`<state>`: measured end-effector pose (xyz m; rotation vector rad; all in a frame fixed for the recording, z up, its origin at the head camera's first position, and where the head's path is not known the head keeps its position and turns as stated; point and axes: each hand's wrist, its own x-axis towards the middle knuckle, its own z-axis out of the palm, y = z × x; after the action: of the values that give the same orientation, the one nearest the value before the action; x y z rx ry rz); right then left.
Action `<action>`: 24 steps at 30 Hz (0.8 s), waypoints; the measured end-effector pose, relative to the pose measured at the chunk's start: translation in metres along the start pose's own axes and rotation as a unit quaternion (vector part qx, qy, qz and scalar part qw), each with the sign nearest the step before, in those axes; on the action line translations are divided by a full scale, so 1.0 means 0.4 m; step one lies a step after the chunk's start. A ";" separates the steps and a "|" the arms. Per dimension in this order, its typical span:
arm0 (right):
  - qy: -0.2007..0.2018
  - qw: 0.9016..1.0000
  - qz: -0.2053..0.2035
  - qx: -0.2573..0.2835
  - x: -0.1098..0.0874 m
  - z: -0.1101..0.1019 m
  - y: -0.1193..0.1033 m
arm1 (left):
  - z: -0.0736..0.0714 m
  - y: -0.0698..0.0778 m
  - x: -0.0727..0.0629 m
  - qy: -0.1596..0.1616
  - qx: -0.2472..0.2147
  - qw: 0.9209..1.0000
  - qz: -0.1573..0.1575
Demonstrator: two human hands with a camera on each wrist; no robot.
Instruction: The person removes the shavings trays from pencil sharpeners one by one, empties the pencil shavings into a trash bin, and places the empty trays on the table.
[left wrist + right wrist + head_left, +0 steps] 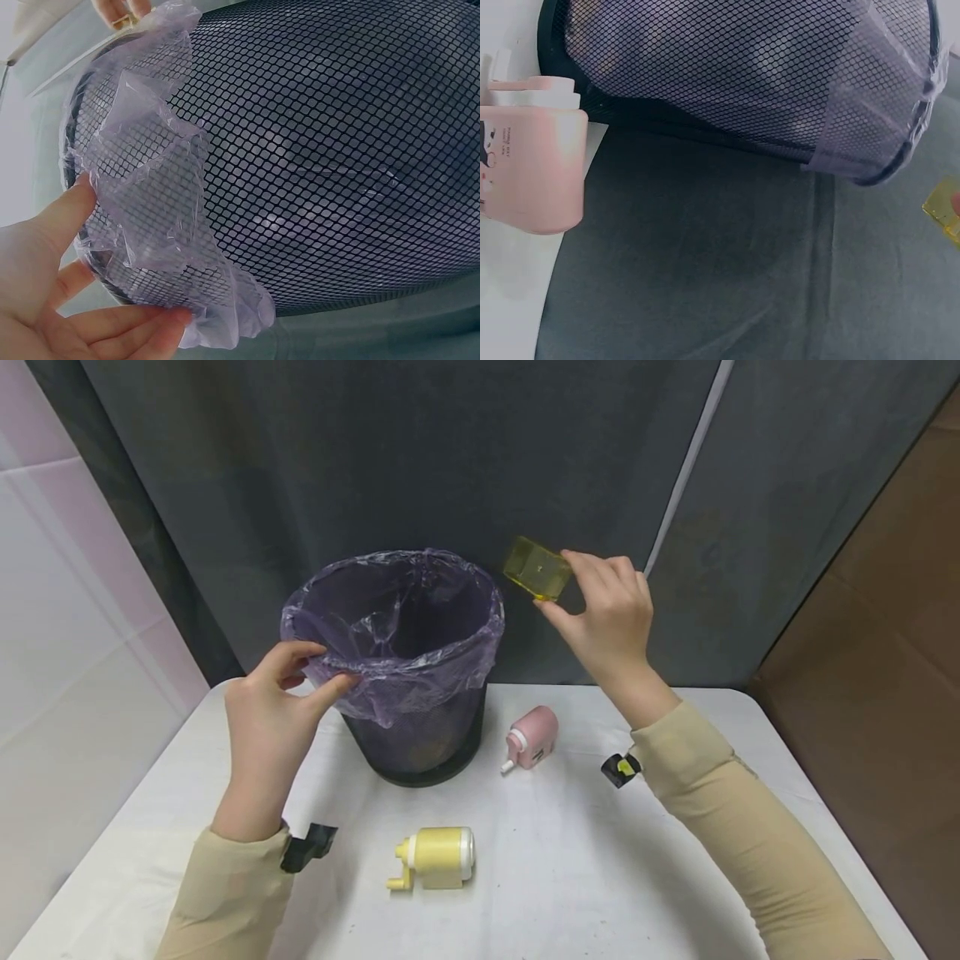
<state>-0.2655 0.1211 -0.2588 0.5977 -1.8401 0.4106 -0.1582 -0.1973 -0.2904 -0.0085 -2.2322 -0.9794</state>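
A black mesh wastebasket (427, 747) stands at the back of the table, lined with a thin purple bin liner (408, 689) folded over its rim. My left hand (270, 718) grips the liner at the near left of the rim; in the left wrist view its thumb and fingers lie against the plastic (150, 195). Raised to the right of the basket, my right hand (611, 614) pinches a see-through yellow shavings drawer (536, 568) between thumb and fingers. The drawer is tilted, beside the rim and slightly above it. Only its corner (939, 206) shows in the right wrist view.
A yellow crank pencil sharpener (438, 857) lies on the white table in front of the basket. A pink crank pencil sharpener (534, 737) is right of the basket's base. Dark grey cloth (525, 443) hangs behind, and a brown panel (877, 652) borders the right side.
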 end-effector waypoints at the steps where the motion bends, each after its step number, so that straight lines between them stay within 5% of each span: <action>1: 0.000 1.000 0.007 0.000 -0.004 -0.002 0.004 | 0.000 0.000 0.000 0.000 0.000 1.000 -0.001; 24: -0.017 0.983 0.181 0.032 -0.141 -0.052 0.061 | 0.006 -0.008 -0.001 0.013 -0.006 1.000 0.014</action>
<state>-0.2487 0.1636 -0.3047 0.3124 -1.9776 0.7063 -0.1603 -0.1979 -0.2939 -0.0314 -2.1963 -0.9729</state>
